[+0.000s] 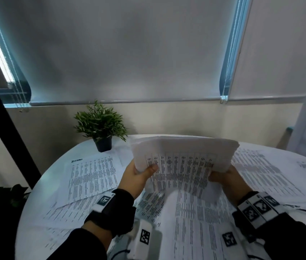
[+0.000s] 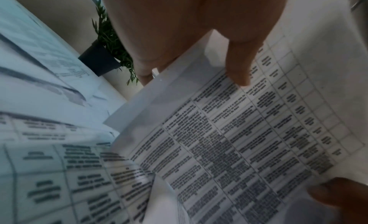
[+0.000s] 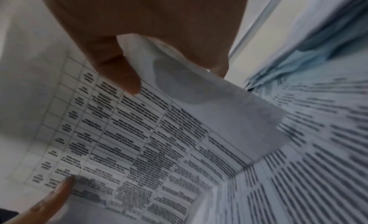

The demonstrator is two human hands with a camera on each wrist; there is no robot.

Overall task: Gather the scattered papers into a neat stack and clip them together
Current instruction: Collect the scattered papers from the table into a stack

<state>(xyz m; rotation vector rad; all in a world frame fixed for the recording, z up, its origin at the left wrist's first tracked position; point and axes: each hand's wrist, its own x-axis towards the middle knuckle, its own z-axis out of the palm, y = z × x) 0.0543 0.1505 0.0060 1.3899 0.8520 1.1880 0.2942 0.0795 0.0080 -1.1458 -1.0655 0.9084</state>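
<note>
Potted plant [image 1: 101, 126] at table [image 1: 36, 199] edge, loose sheets [image 1: 92, 177] around

The scene is viewed from head height, forward and down over a round table [image 1: 36, 209] toward blinds [image 1: 129, 53] filling the upper frame. Each wrist view is taken very near along a thumb, at a printed sheaf [image 1: 184, 160]. The sheaf [image 2: 249, 133] [image 3: 139, 133] and a potted plant [image 1: 100, 126] [image 2: 107, 46], upper left, are shared.

White papers [image 1: 184, 158] carry black printed tables (grid-lined); green plant [image 1: 100, 121], black pot [image 1: 103, 143].
</note>
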